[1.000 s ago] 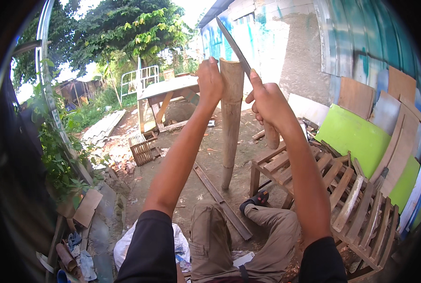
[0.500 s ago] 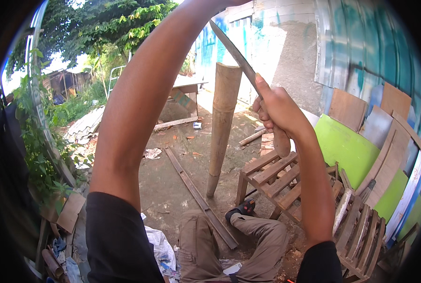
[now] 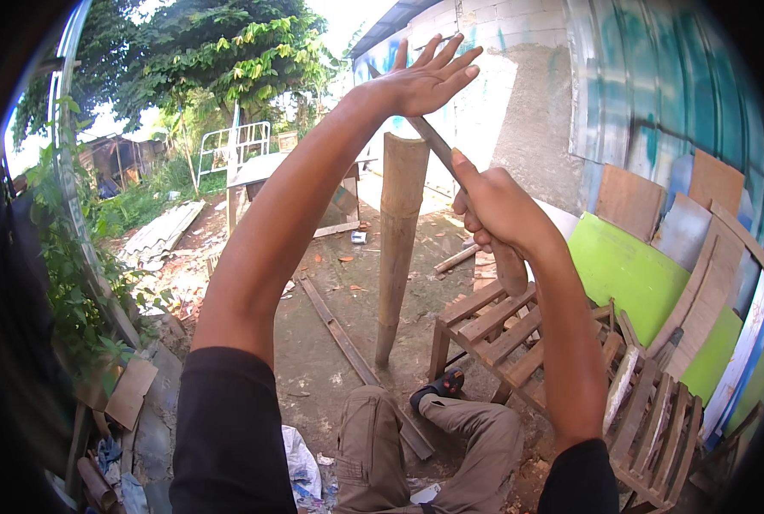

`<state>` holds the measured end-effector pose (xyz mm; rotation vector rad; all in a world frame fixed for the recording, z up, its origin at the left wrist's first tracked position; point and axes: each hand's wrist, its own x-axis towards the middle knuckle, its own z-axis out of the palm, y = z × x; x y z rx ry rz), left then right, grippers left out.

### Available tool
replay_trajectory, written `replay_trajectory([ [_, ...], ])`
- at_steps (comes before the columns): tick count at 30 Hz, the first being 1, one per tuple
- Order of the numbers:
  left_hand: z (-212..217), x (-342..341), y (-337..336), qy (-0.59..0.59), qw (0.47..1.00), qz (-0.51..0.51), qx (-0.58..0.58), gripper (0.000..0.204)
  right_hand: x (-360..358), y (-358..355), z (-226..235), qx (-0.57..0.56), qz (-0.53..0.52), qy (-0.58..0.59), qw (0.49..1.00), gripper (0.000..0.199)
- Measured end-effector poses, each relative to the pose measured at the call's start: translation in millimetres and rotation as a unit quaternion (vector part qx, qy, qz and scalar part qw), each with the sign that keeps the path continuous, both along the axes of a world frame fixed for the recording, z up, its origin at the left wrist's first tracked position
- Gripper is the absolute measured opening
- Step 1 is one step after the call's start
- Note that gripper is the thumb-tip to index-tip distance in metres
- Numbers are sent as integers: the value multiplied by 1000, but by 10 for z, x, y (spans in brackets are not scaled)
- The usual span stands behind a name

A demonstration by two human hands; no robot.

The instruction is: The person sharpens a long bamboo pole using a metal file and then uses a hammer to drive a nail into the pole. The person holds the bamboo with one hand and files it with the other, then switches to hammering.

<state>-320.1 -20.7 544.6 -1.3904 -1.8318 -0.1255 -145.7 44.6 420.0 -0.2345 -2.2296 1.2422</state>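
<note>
A thick bamboo pole [image 3: 399, 223] stands upright on the ground in front of me, slightly tilted, its cut end at the top. My right hand [image 3: 498, 210] is closed round the handle of a machete [image 3: 438, 147], thumb along its spine. The dark blade slants up and left, close by the pole's top; whether it touches the bamboo I cannot tell. Above the pole, my left hand [image 3: 429, 81] is open with fingers spread, palm turned toward the blade, and it hides part of the blade.
A slatted wooden stand [image 3: 506, 334] is right of the pole. Light green boards [image 3: 626, 265] and plywood lean on the right-hand wall. A long narrow strip [image 3: 339, 330] lies on the ground by my legs. Behind the pole is a low table [image 3: 258, 167].
My left hand has come down into view, its fingers now spread above the pole. The blade's upper part has passed behind that hand. My right hand still grips the machete.
</note>
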Motion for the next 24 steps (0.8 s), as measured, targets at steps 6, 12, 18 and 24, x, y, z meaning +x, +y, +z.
replay_trajectory([
  [6, 701, 276, -205, -45, 980, -176, 81, 90, 10, 4, -124, -5, 4, -42, 999, 70],
  [12, 803, 435, -569, -11, 994, -106, 38, 89, -132, -178, -119, -33, 47, -17, 998, 69],
  [18, 397, -147, -225, -72, 995, -62, -8, 88, -178, -33, -90, 5, -3, -36, 999, 68],
  [24, 797, 179, -527, -31, 993, -111, 32, 87, -271, -122, 1, -8, 22, -32, 999, 66],
])
